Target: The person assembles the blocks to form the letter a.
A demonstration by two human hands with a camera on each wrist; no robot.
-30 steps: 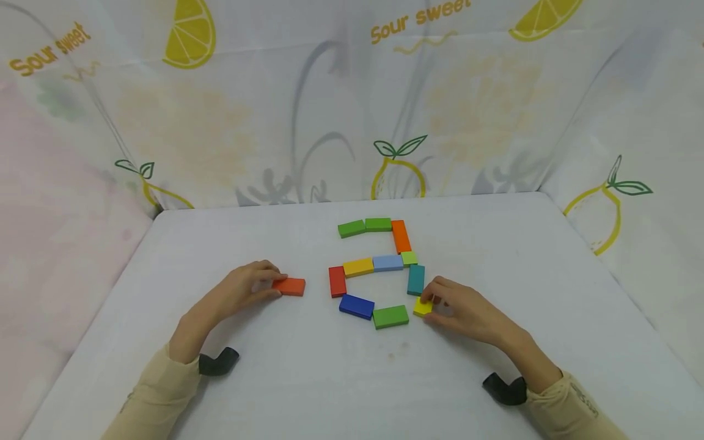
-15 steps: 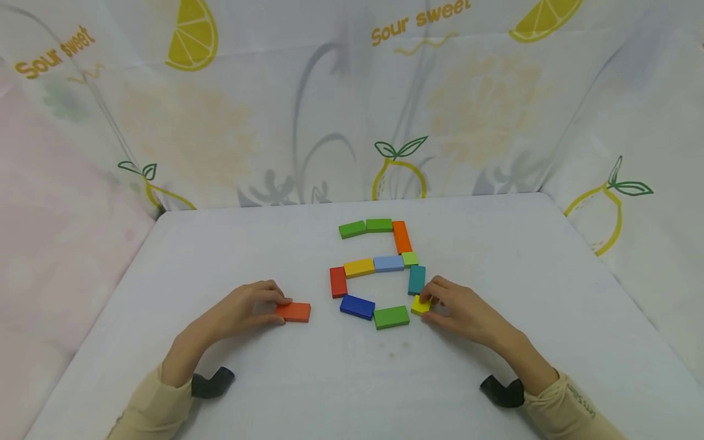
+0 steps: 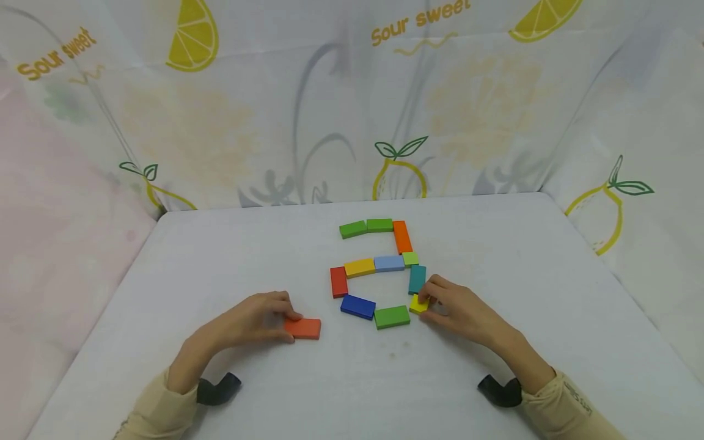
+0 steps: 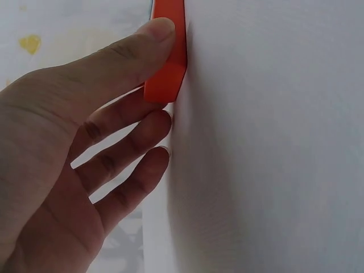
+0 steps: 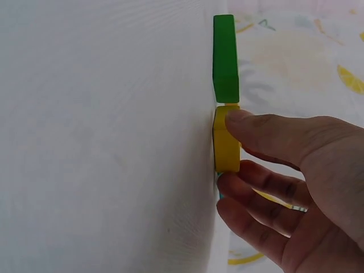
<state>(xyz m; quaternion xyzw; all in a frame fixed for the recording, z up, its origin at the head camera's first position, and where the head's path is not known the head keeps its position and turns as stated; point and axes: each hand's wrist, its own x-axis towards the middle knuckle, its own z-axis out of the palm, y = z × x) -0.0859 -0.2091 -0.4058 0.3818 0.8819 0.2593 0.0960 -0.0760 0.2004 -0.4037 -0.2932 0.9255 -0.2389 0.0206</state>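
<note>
My left hand (image 3: 255,319) pinches a flat red-orange block (image 3: 305,329) between thumb and fingers, low over the white table, left of the other blocks. In the left wrist view the thumb lies on the face of that orange block (image 4: 166,74). At the right, my right hand (image 3: 459,307) pinches a small yellow block (image 3: 418,304), just below the teal block (image 3: 417,279) and right of a green block (image 3: 392,317). The right wrist view has the yellow block (image 5: 226,142) under the thumb, close to the end of the green block (image 5: 226,60).
Laid flat in a curving figure are a blue block (image 3: 358,307), a red block (image 3: 338,282), an amber block (image 3: 360,267), a light blue block (image 3: 389,263), a lime block (image 3: 410,259), an orange block (image 3: 403,237) and two green blocks (image 3: 379,225). A printed cloth (image 3: 308,110) hangs behind.
The left hand has carried the red-orange block toward the table's near side and slightly right. The right hand has shifted the yellow block a little left and up, closer to the teal block.
</note>
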